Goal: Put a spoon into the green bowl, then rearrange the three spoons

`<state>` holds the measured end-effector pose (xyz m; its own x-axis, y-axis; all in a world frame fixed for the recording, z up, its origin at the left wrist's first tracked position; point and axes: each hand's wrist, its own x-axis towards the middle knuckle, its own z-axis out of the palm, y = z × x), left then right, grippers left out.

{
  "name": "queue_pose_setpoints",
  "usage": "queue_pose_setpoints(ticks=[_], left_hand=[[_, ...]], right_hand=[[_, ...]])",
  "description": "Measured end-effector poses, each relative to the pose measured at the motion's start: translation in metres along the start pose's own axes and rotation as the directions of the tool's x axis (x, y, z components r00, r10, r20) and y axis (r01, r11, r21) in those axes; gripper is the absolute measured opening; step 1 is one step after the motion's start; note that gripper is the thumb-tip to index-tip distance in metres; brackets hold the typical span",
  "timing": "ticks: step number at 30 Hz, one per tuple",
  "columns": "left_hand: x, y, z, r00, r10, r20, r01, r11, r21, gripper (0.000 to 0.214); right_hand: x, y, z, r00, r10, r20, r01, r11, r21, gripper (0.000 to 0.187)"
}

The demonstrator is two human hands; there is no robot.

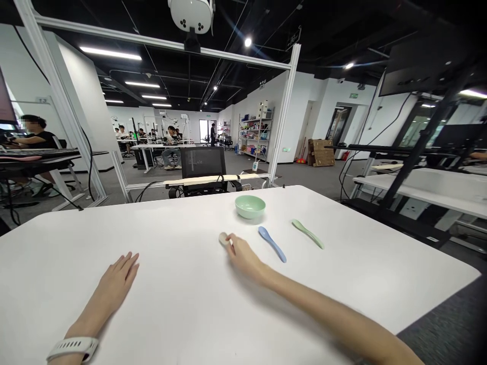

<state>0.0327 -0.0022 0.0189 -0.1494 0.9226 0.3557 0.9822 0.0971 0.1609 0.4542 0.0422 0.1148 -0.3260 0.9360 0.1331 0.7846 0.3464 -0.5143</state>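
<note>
My right hand (243, 257) reaches across the white table (190, 304), fingers curled round the handle of a cream spoon (223, 238) whose bowl end pokes out beyond the fingertips. To its right lie a blue spoon (271, 243) and, further right, a green spoon (307, 233), both flat on the table. A pale green bowl (250, 206) stands upright just behind them. My left hand (116, 281) rests flat on the table at the left, fingers stretched out, holding nothing; a white watch band (72, 349) is on that wrist.
A black office chair (201, 167) stands behind the table's far edge inside a white metal frame (283, 116). Another white desk (429, 187) and a black stand are to the right. Several people sit at desks in the background.
</note>
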Motion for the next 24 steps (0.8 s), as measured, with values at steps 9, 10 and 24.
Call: queue_pose_setpoints(ticks=[9, 10, 24], left_hand=[[0.0, -0.005, 0.006, 1.0, 0.018, -0.014, -0.018, 1.0, -0.003, 0.07], [0.001, -0.005, 0.006, 1.0, 0.018, -0.017, -0.018, 1.0, -0.003, 0.07], [0.002, -0.006, 0.005, 1.0, 0.0, 0.023, 0.0, 1.0, -0.012, 0.072]], right_hand=[[-0.016, -0.022, 0.015, 0.995, -0.011, 0.096, 0.053, 0.892, -0.45, 0.051], [-0.015, -0.021, 0.015, 0.995, -0.015, 0.099, 0.061, 0.873, -0.485, 0.052], [-0.01, -0.036, 0.007, 0.986, 0.008, 0.168, 0.085, 0.837, -0.54, 0.061]])
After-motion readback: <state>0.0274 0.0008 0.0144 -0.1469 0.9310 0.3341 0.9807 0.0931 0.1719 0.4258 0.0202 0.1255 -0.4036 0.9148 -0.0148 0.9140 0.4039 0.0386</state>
